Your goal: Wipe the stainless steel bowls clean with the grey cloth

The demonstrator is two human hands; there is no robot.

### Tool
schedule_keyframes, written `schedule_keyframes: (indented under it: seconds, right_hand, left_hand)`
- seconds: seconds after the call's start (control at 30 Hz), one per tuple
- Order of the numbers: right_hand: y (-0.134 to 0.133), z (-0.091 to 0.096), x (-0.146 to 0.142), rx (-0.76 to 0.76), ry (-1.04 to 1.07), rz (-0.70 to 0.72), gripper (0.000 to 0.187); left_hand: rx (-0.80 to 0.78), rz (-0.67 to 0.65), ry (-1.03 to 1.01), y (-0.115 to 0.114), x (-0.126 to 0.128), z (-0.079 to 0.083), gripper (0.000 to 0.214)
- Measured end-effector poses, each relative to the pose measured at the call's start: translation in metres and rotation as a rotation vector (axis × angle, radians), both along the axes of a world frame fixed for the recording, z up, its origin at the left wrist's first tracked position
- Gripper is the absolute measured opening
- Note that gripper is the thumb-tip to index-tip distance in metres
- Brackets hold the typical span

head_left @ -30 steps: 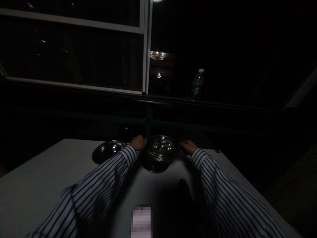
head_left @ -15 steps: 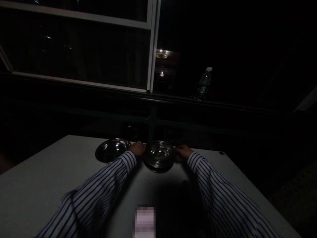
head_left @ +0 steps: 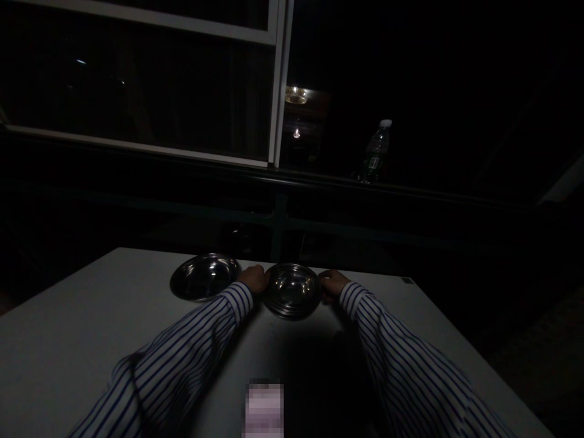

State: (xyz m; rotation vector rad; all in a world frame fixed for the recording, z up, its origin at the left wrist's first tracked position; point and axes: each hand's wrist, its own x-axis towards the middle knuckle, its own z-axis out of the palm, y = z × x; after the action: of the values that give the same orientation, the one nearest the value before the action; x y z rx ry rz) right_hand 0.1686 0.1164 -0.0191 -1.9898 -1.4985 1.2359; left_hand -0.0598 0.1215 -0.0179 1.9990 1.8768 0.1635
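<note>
Near the far edge of the white table (head_left: 77,328), a stack of shiny metal bowls (head_left: 292,292) sits between my two hands. My left hand (head_left: 254,280) is closed on the stack's left rim, its fingertips partly hidden. On the opposite side, my right hand (head_left: 333,284) pinches the right rim with curled fingers. A wide metal plate (head_left: 205,277) lies to the left, just beyond my left wrist. How many bowls are stacked is hard to make out in the dim light.
A pixelated pinkish object (head_left: 264,409) is at the near edge. Behind the table, a plastic bottle (head_left: 376,152) with a white cap stands on a dark ledge by the window frame (head_left: 278,85). A small dark patch (head_left: 407,280) marks the table's far right corner.
The bowl stack has tilted slightly, its opening now turned more toward me, and my right hand has shifted a little left with it. The view has moved slightly.
</note>
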Motion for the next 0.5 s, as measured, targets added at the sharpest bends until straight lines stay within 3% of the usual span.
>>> schedule_keyframes:
  seconds: [0.27,0.5]
  right_hand:
    - [0.007,-0.006,0.005,0.009,-0.051,0.006,0.025]
    - [0.002,-0.018,0.011,-0.027,0.067,0.027,0.024]
  left_hand:
    - [0.037,0.075,-0.037,-0.003,-0.001,0.002,0.035]
    - [-0.131,0.178,-0.339,-0.010,-0.018,-0.015,0.035]
